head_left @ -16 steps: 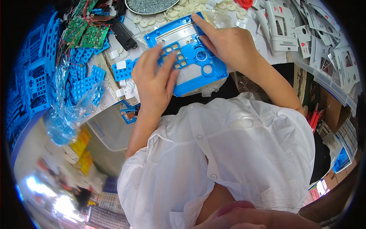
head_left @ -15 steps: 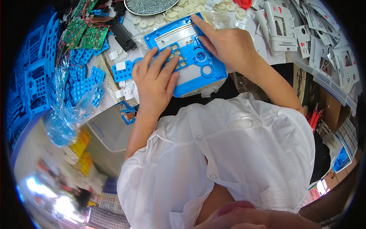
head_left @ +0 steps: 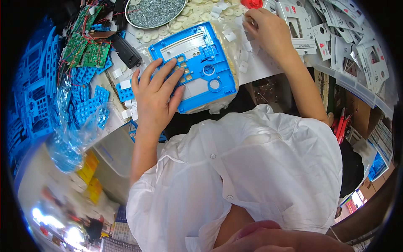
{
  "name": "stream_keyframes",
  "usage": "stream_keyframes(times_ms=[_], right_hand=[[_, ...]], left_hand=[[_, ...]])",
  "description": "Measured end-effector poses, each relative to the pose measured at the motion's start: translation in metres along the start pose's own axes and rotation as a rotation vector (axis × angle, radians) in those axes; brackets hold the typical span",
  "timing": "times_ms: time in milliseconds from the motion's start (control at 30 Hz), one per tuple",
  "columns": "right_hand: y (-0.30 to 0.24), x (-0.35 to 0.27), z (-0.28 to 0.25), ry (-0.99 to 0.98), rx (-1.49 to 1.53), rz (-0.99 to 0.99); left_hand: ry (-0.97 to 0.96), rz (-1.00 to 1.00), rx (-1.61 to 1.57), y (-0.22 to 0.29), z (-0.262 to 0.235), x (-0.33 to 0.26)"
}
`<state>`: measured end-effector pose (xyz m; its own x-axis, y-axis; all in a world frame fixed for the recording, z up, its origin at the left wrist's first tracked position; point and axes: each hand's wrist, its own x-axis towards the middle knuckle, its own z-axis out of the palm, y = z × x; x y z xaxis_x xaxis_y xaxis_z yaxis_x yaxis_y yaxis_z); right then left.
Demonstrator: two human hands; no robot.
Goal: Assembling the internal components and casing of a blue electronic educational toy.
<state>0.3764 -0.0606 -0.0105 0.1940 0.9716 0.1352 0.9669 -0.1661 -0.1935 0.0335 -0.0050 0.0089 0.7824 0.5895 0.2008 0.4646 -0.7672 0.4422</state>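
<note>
A blue plastic housing panel [head_left: 197, 94] with windows, round openings and a grid of small holes lies on a plastic-wrapped block in front of me. My left hand [head_left: 156, 90] rests on its left side, fingers spread over the small button holes. Off the panel's right side, my right hand [head_left: 268, 33] is at the small white pieces near a red round part [head_left: 252, 3]. Its fingers are bent with the tips close together; what lies between them, if anything, is hidden.
A metal dish of small screws [head_left: 156, 12] stands at the back, with cream plastic discs [head_left: 199, 9] beside it. Blue molded parts [head_left: 40, 94], green circuit boards [head_left: 95, 53] and a black part [head_left: 126, 51] lie left. Printed white faceplates [head_left: 296, 25] are piled right.
My right hand has left the panel's upper edge and moved right to the white pieces. The left hand stays on the panel; the whole view has shifted slightly.
</note>
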Motion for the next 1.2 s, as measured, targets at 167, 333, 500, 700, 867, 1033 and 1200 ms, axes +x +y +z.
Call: stream_keyframes(times_ms=[167, 333, 500, 700, 867, 1033, 1200], right_hand=[[0.002, 0.002, -0.010, 0.148, 0.212, 0.010], [-0.073, -0.047, -0.040, -0.038, 0.686, -0.020], [-0.101, -0.051, -0.018, 0.170, 0.509, -0.335], [-0.107, -0.045, -0.006, 0.140, 0.367, -0.313], [-0.108, -0.037, -0.013, 0.073, 0.294, -0.330], [-0.107, -0.031, -0.017, -0.018, 0.322, -0.321], [-0.108, -0.035, -0.014, 0.001, 0.371, -0.247]], left_hand=[[0.178, 0.017, -0.141, 0.010, -0.006, 0.002], [0.225, 0.082, -0.234, 0.021, 0.006, 0.013], [0.165, 0.082, -0.210, 0.022, 0.019, 0.010], [0.112, 0.109, -0.173, 0.022, 0.020, 0.009], [0.055, 0.107, -0.110, 0.028, 0.015, 0.010], [0.034, 0.126, -0.027, 0.028, 0.018, 0.009], [0.015, 0.175, 0.011, 0.023, 0.015, 0.012]])
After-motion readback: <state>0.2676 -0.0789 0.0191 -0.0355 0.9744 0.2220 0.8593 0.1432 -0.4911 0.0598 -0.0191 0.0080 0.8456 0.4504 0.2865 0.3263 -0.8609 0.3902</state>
